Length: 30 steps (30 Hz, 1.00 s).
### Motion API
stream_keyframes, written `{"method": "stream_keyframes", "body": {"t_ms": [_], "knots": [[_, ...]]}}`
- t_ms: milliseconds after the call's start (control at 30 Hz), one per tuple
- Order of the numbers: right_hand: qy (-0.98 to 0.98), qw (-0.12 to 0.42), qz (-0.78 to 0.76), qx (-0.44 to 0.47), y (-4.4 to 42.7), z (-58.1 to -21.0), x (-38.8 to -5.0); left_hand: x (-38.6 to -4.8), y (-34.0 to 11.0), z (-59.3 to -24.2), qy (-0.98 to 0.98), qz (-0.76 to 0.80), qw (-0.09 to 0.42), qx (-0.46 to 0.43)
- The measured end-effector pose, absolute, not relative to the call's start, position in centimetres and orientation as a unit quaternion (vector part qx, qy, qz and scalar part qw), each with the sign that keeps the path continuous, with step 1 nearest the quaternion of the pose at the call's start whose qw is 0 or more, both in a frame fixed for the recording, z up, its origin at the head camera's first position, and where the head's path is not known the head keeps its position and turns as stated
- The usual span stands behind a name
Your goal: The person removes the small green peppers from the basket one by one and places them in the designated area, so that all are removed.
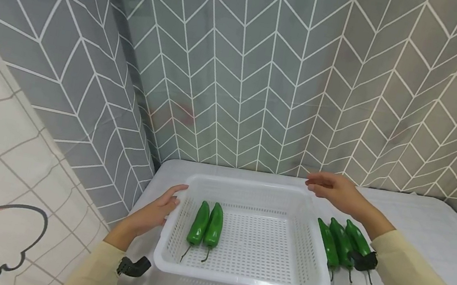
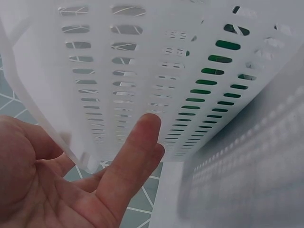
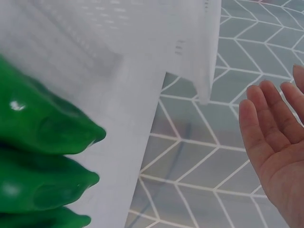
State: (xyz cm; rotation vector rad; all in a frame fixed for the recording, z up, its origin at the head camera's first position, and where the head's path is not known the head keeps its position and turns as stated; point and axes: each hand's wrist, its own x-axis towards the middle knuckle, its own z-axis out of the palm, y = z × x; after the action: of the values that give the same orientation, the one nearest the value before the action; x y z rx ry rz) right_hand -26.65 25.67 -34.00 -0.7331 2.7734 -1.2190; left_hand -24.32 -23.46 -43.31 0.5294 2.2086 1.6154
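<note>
My left hand [image 1: 155, 211] grips the left rim of a white plastic basket [image 1: 241, 281]. In the left wrist view, the fingers [image 2: 142, 137] of this hand lie against the slotted outer wall, with the rim passing between them. Two green peppers [image 1: 214, 226] lie side by side inside the basket at its left, stems toward me. The right hand [image 1: 336, 188] is raised above the basket's far right corner, holding nothing, its fingers slightly bent. Three more green peppers [image 3: 42, 114] lie on the table to the right of the basket, below the right forearm.
A white cloth covers the table [image 1: 415, 219]. Behind it hangs a grey curtain [image 1: 281, 96] with a white chevron pattern. A pale cloth with a grid pattern and a cartoon drawing [image 1: 0, 124] is at the left. Black straps [image 1: 135, 266] sit on both wrists.
</note>
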Motion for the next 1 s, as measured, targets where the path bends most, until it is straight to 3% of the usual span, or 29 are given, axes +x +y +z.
{"method": "stream_keyframes", "body": {"t_ms": [1000], "knots": [[0.860, 0.030, -0.419, -0.291, 19.2, -33.6, -28.5, -24.5, -23.5, -43.4, 0.776, 0.577, 0.176, 0.185]]}}
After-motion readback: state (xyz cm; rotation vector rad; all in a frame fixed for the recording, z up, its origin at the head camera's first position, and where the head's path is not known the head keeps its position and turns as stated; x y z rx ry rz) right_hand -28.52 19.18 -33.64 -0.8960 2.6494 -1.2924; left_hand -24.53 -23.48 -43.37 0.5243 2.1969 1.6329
